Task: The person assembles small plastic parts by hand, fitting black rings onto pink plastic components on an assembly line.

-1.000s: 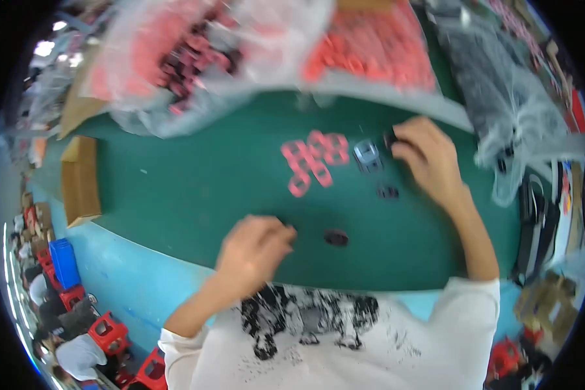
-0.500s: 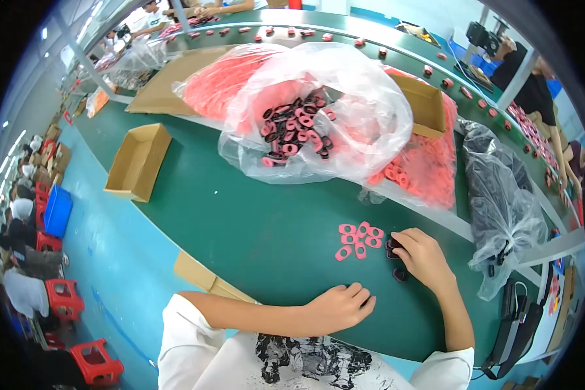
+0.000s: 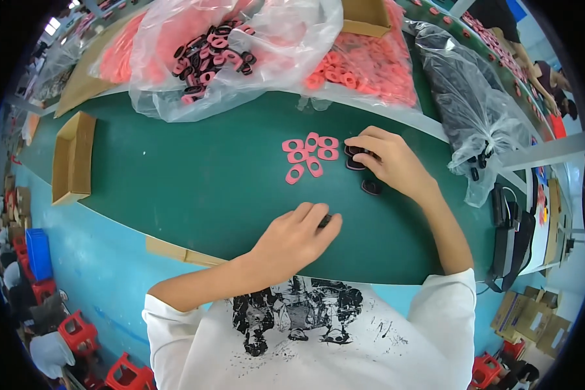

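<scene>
My left hand [image 3: 296, 237] is closed near the table's front edge, with a small black piece [image 3: 325, 221] showing between thumb and fingers. Farther right, my right hand [image 3: 390, 162] has its thumb and fingers closed on small black oval pieces [image 3: 355, 164] lying on the green table; the fingers partly cover them. One more black oval piece [image 3: 371, 187] lies alone just nearer to me. Left of my right fingertips, several flat pink rings [image 3: 297, 156] with oval holes lie in a loose cluster.
Beyond the green table [image 3: 195, 169] lies a clear plastic bag [image 3: 273, 65] of pink-and-black pieces. Beside it is a bag of pink rings [image 3: 370, 71]. A cardboard box [image 3: 73, 159] stands at the left edge; a tied bag of dark parts [image 3: 465, 97] lies right, near a metal bar [image 3: 546, 153].
The view has tipped downward and shifted right, so the table sits higher and farther left in the picture. A black piece now shows in my left hand. My right hand stays at the black pieces.
</scene>
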`<state>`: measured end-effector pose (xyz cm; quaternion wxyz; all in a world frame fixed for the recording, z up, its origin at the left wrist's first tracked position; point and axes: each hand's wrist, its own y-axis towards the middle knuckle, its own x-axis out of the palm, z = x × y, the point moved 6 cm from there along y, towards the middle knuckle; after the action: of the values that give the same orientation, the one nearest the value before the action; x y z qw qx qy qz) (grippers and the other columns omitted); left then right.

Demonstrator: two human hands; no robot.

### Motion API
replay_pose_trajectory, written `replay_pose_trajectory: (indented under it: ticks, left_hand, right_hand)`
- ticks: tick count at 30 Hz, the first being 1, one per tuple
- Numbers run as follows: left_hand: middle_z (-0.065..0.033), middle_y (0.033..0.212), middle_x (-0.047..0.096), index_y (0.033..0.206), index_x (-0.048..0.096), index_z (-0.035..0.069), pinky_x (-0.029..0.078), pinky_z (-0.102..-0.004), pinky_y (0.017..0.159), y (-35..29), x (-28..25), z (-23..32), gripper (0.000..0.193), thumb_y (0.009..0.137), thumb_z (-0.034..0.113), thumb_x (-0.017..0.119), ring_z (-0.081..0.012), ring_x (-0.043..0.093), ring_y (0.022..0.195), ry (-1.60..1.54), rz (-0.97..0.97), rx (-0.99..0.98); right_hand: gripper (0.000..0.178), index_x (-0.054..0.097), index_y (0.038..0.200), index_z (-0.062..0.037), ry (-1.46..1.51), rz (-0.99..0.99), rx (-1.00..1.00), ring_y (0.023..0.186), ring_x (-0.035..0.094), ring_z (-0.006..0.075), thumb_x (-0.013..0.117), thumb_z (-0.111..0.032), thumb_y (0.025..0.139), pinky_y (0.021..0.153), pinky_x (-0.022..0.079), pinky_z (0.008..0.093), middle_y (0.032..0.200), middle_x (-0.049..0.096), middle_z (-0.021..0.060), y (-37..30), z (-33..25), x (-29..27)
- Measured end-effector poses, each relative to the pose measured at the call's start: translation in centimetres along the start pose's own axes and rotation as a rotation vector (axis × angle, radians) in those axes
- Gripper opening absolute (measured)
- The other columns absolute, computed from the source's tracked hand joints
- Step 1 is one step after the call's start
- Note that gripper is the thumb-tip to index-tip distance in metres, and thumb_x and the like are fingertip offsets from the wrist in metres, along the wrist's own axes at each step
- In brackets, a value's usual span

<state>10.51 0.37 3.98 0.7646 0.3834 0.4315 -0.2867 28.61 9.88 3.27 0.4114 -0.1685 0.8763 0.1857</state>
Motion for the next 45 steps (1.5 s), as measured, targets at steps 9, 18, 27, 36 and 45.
replay_pose_trajectory:
  ticks: [9,18,27,36,45]
  left_hand:
    - [-0.0152,0.11,0.057,0.115,0.058,0.001,0.055,-0.0366,0.072,5.2,1.2,-0.1,0.04,0.075,0.0,0.062,-0.0302,0.064,0.094,-0.016,0.042,0.053]
    - [-0.0144,0.082,0.06,0.083,0.062,0.002,0.053,-0.0382,0.067,10.6,4.5,-3.7,0.015,0.078,0.015,0.059,-0.0317,0.062,0.081,0.027,0.034,0.154]
    - [-0.0149,0.085,0.058,0.084,0.063,-0.002,0.055,-0.036,0.064,9.8,6.2,-3.0,0.014,0.072,0.006,0.064,-0.029,0.062,0.085,0.086,-0.118,0.17]
    - [-0.0139,0.097,0.056,0.107,0.059,-0.001,0.053,-0.0382,0.074,4.7,-3.5,-3.2,0.027,0.081,-0.006,0.063,-0.0289,0.061,0.089,-0.553,0.129,0.084]
    - [-0.0068,0.103,0.059,0.114,0.063,0.002,0.051,-0.0278,0.076,-0.3,-0.6,-6.3,0.025,0.091,-0.007,0.059,-0.0142,0.06,0.089,-1.11,0.732,-0.38]
  right_hand:
    - [0.02,0.068,0.101,-0.0025,-0.323,0.067,0.001,0.086,0.064,0.0337,0.069,-0.01,0.082,0.076,0.052,0.0399,0.1,0.065,0.0127,-0.5,0.2,1.0]
    - [0.029,0.065,0.108,0.0021,-0.289,0.355,-0.019,0.089,0.064,0.0356,0.068,0.009,0.079,0.078,0.052,0.0413,0.097,0.065,0.0185,-5.7,-5.9,-4.3]
    - [0.028,0.058,0.116,0.0057,-0.316,0.24,0.129,0.094,0.06,0.0396,0.059,0.006,0.088,0.08,0.05,0.0428,0.106,0.06,0.0218,-7.9,-5.2,1.2]
    - [0.031,0.058,0.115,0.0046,-0.448,0.19,0.027,0.09,0.058,0.0369,0.062,0.004,0.084,0.077,0.05,0.0426,0.107,0.056,0.0199,-6.8,-4.0,2.4]
    - [0.014,0.058,0.107,0.0016,0.464,0.57,0.307,0.086,0.054,0.0212,0.048,-0.003,0.098,0.075,0.047,0.0313,0.096,0.053,0.0116,-4.0,-5.5,0.5]
